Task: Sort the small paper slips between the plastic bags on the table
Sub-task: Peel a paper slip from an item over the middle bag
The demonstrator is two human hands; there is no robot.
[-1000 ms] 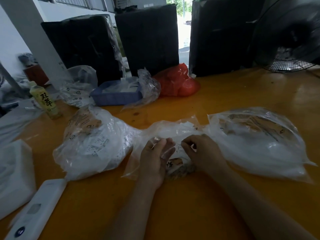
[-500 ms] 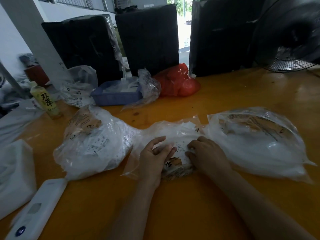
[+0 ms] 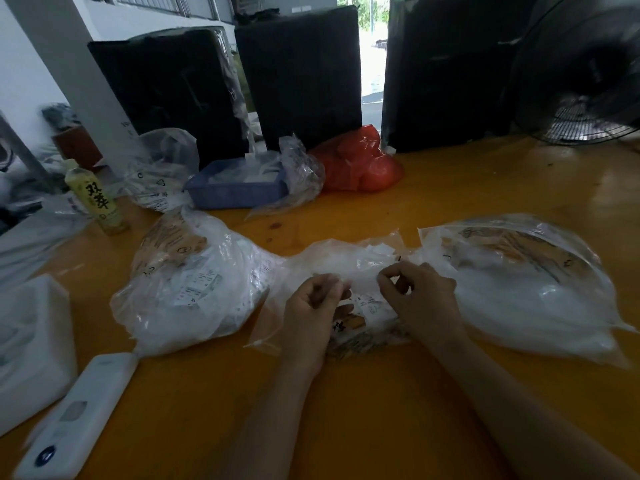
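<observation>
Hands: left (image 3: pixel 313 306), right (image 3: pixel 420 299) | grip: both pinch middle bag (image 3: pixel 346 261) | slips beneath

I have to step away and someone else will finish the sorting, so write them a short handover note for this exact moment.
Left hand: fingers curled, pinching the plastic of the middle bag.
Right hand: also curled on that bag's plastic, close beside the left.
Whether either hand holds a slip cannot be told.
Things: the middle bag lies flat in front of you, printed slips showing through it between the hands. The left bag and the right bag, both full of slips, lie either side on the orange table.
Done: both side bags already hold slips.
Left: the middle bag's slips.
</observation>
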